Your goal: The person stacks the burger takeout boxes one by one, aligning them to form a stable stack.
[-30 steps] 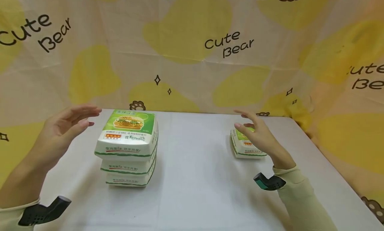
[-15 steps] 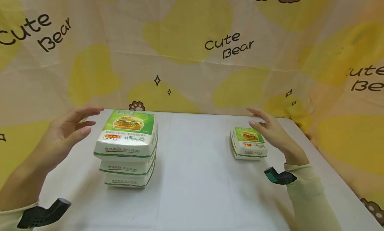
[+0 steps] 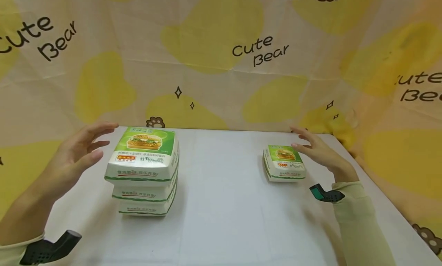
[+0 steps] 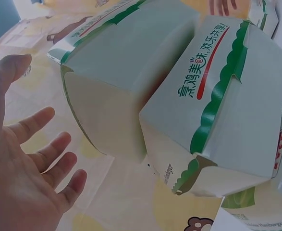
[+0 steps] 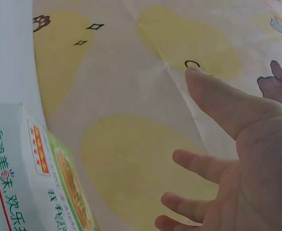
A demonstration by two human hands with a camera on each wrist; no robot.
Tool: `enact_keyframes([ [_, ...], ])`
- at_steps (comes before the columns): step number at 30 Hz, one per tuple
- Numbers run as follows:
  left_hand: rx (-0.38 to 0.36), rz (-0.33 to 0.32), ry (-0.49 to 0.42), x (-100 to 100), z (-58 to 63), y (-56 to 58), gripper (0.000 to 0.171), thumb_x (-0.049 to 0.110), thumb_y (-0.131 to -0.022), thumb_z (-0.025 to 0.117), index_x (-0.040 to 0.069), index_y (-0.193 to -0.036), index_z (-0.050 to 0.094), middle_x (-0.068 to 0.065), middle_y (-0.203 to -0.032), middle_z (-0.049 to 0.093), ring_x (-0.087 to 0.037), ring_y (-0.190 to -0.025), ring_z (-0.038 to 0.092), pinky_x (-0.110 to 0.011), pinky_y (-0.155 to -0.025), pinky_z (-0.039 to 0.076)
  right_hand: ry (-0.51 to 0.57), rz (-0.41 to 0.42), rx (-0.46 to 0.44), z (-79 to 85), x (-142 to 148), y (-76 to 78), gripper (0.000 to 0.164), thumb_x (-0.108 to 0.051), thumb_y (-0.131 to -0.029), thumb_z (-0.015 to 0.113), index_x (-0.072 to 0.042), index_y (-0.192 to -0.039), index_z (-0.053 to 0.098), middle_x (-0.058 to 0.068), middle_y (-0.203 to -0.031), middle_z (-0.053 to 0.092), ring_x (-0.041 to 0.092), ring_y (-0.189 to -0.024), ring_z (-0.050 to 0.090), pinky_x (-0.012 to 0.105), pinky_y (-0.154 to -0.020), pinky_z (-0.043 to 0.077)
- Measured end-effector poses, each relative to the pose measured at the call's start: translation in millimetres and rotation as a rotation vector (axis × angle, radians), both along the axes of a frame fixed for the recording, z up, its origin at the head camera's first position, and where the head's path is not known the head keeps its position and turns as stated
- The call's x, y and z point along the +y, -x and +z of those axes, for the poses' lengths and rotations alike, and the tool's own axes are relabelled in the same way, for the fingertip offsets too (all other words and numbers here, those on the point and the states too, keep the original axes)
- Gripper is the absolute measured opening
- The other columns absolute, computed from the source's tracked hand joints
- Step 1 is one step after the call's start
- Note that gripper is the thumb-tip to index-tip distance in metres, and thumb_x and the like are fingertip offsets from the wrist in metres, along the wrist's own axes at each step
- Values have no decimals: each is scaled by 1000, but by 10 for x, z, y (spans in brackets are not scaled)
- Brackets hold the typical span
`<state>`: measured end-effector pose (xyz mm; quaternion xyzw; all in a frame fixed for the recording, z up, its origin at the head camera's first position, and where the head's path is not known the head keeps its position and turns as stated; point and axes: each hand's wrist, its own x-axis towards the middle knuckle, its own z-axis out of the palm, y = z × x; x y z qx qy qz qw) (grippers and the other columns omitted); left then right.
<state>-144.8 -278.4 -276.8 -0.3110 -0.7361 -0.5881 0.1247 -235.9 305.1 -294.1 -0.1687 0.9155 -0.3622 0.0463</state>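
Note:
Three white-and-green burger boxes [image 3: 142, 154] stand in a stack on the left of the table, the top one reaching a little past those below. To the left of this stack is my left hand [image 3: 74, 154], with its fingers spread and nothing in it. In the left wrist view, that hand [image 4: 30, 159] is apart from the box sides. Another burger box [image 3: 284, 164] sits by itself on the right. Beside and slightly above its right edge hovers my right hand [image 3: 319, 154], fingers loosely extended. The right wrist view shows a gap between this hand [image 5: 256, 163] and the box [image 5: 30, 178].
A white cloth [image 3: 221, 204] covers the table. Behind it and along the right hangs a yellow-patterned curtain [image 3: 207, 47] with printed lettering. Each wrist carries a black camera mount [image 3: 51, 246]. The single box stands well apart from the stack.
My right hand has moved right, from over the single box to beside it, uncovering its top. The left hand stays by the stack. The head view has shifted slightly.

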Motion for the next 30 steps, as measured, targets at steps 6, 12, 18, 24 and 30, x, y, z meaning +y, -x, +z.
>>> enact_keyframes([
  [6,-28,-8,24,37,28,-32,56,-7,-93,42,-3,-148,29,-5,-154,34,-15,-139,32,-13,-104,32,-47,2,-65,-106,100,69,72,-36,-97,55,-31,-155,14,13,-164,8,53,-143,18,76,-103,21],
  [12,-1,-103,-10,69,-35,33,62,0,-94,49,-4,-149,23,-9,-156,26,-18,-141,27,-18,-104,29,-78,59,-93,-202,188,110,77,-34,-94,60,-31,-156,13,11,-165,6,54,-144,14,76,-104,19],
  [18,-1,-155,27,67,-83,54,70,6,-92,55,-2,-151,18,-9,-158,21,-21,-144,20,-17,-105,27,-53,135,-140,-279,238,128,86,-28,-90,65,-28,-156,10,13,-164,1,49,-147,8,73,-108,18],
  [24,-52,-161,95,88,-69,9,76,0,-90,54,3,-154,13,-12,-160,14,-17,-147,14,-14,-103,25,-72,131,-196,-327,280,134,92,-29,-87,67,-31,-156,6,19,-163,-2,54,-145,8,73,-108,18],
  [30,-116,-130,150,83,-87,-5,78,0,-90,52,9,-155,10,-12,-161,6,-14,-147,10,-12,-101,24,-46,154,-226,-398,303,167,94,-27,-85,68,-28,-157,7,19,-163,-3,49,-146,4,73,-109,14],
])
